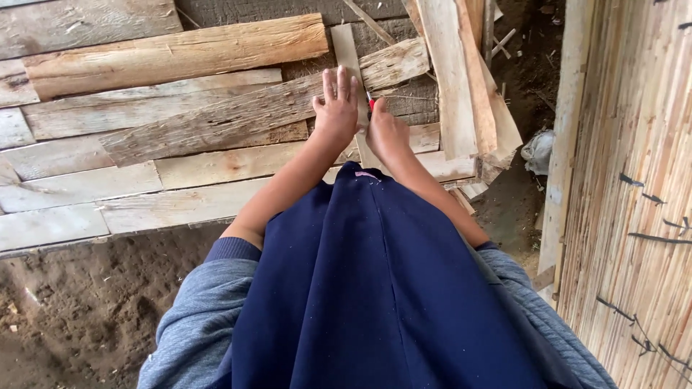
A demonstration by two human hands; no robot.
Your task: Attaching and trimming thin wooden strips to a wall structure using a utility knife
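My left hand [336,108] lies flat, fingers spread, on a narrow pale wooden strip [347,52] that runs away from me across a pile of planks. My right hand [386,132] is closed around a small red-tipped marking tool [371,105], its tip touching the strip's right edge just beside my left hand. My dark blue garment [367,288] hides the near end of the strip.
Rough weathered planks [180,54] lie stacked crosswise to the left and behind. More boards [461,79] lean at the right. A reed or bamboo wall [634,180] stands at the far right. Bare dirt [86,310] lies at lower left.
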